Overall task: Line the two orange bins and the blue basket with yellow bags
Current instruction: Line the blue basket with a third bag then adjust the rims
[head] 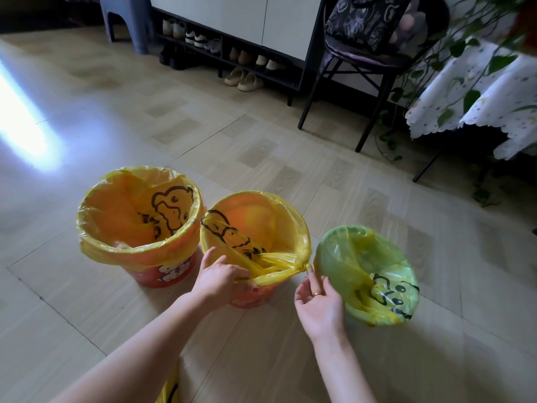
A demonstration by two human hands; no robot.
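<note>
Three containers stand in a row on the floor. The left orange bin point(162, 273) wears a yellow bag point(128, 216) folded over its rim. The middle orange bin point(250, 298) also carries a yellow bag point(279, 222); my left hand point(223, 274) grips that bag's edge at the near rim. At the bin's right side the bag is gathered into a small knot point(306, 267), and my right hand point(316, 303) pinches it with fingertips. The blue basket point(369, 274) on the right looks green through its yellow bag.
A black chair point(357, 62) with a dark bag stands behind, next to a shoe rack point(232, 53). A table with a white patterned cloth point(488, 97) and trailing plant is at the right. More yellow plastic point(168, 388) lies by my left arm.
</note>
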